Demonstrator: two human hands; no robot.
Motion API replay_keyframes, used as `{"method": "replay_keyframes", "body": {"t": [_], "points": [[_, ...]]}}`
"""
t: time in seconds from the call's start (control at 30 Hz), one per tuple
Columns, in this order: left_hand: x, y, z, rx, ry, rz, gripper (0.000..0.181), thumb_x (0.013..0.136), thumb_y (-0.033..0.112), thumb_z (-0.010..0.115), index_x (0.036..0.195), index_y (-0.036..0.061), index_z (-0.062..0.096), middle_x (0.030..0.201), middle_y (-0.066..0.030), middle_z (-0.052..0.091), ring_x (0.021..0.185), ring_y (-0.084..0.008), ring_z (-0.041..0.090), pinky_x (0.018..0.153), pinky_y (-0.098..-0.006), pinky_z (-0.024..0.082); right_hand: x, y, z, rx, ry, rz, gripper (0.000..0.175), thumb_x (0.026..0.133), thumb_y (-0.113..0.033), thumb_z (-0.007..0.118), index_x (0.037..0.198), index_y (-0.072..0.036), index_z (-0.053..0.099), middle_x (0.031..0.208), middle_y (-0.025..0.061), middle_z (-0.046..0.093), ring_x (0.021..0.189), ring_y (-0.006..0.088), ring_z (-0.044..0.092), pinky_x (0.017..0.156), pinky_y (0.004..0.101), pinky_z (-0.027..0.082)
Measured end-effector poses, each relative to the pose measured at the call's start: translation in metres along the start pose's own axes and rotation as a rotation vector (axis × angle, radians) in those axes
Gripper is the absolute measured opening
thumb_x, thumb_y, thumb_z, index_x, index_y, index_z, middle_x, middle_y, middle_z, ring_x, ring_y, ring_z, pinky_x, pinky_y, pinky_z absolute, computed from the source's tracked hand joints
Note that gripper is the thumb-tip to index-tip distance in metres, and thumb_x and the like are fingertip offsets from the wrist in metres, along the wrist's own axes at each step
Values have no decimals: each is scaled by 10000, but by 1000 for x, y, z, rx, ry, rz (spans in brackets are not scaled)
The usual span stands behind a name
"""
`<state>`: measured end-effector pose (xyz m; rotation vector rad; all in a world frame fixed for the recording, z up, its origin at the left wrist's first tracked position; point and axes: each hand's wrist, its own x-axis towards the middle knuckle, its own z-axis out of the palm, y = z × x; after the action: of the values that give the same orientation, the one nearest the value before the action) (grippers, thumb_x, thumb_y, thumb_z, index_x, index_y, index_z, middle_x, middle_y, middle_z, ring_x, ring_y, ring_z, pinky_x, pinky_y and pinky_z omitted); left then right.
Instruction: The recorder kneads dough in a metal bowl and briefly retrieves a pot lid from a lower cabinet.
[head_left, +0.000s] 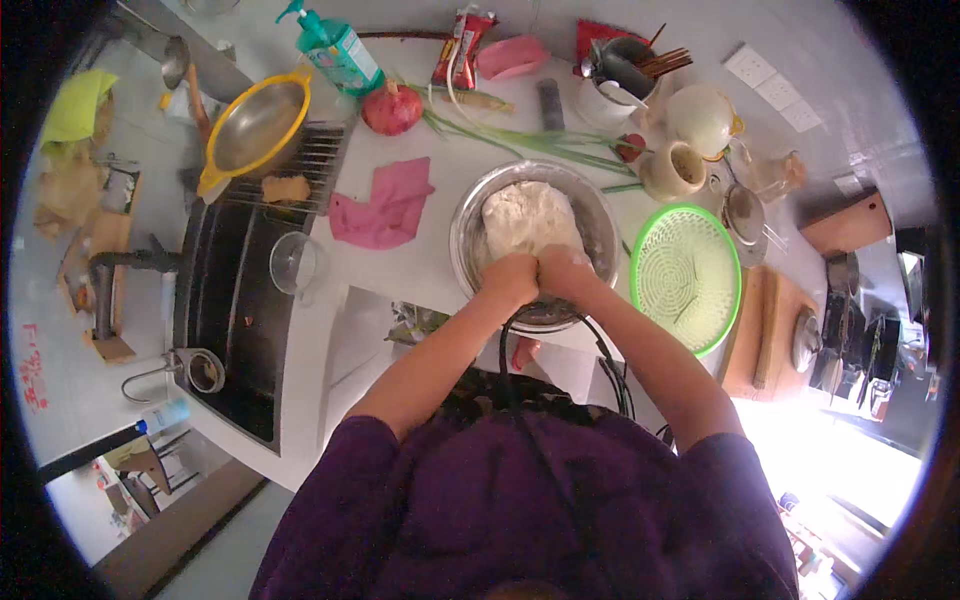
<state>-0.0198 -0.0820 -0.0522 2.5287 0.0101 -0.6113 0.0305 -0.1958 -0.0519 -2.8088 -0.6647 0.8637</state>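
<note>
A pale lump of dough (531, 214) sits in a round stainless steel bowl (466, 225) on the white counter. My left hand (511, 279) is curled into a fist and presses on the near left part of the dough. Beside it, touching at the knuckles, my right hand (564, 271) is also curled and presses on the near right part. The fingertips of both hands are hidden from above. Whitish residue coats the bowl's inner wall.
Right of the bowl lies a green-rimmed plastic colander (675, 277); a stone mortar (675, 171) stands behind it. Spring onions (540, 141) stretch behind the bowl. A pink cloth (382, 206), a clear glass cup (292, 262) and the dark sink (240, 315) are on the left.
</note>
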Motion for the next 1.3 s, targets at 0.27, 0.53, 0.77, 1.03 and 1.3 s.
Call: {"method": "replay_keyframes", "body": {"t": [0.27, 0.53, 0.77, 1.03, 1.3], "points": [[38, -23, 17, 142, -229, 56, 239, 692, 159, 572, 906, 106, 662, 938, -122, 645, 874, -323, 616, 734, -404, 496, 49, 4, -2, -202, -506, -173, 208, 703, -183, 603, 815, -17, 663, 847, 195, 642, 778, 299, 641, 699, 413, 511], [-12, -2, -12, -356, 104, -230, 266, 778, 127, 502, 937, -61, 603, 982, -273, 585, 944, -392, 569, 800, -424, 466, 1, 23, -17, 437, 529, 30, 310, 719, -209, 615, 980, -44, 598, 945, 207, 602, 881, 356, 577, 778, 423, 453], [39, -19, 2, -968, 1031, -205, 264, 839, 201, 462, 851, -45, 558, 863, -214, 579, 792, -369, 552, 745, -424, 414, 34, -19, -16, 469, 759, 297, 528, 747, -314, 618, 1153, 8, 515, 1154, 188, 540, 1083, 311, 504, 920, 392, 388], [23, -30, -47, -1495, 338, -74, 221, 772, 251, 613, 804, 32, 604, 742, -30, 598, 680, -148, 564, 629, -304, 452, 9, 11, -39, 776, 596, -41, 399, 671, -234, 684, 1017, -54, 602, 961, 153, 631, 913, 299, 602, 806, 378, 462], [-28, -2, -32, -14, 235, 191, 183, 649, 221, 634, 718, 52, 632, 691, -145, 620, 678, -312, 605, 596, -410, 460, -43, 18, -28, 138, 177, -154, 259, 678, -257, 650, 851, -66, 635, 874, 139, 635, 836, 324, 619, 740, 405, 488]]}}
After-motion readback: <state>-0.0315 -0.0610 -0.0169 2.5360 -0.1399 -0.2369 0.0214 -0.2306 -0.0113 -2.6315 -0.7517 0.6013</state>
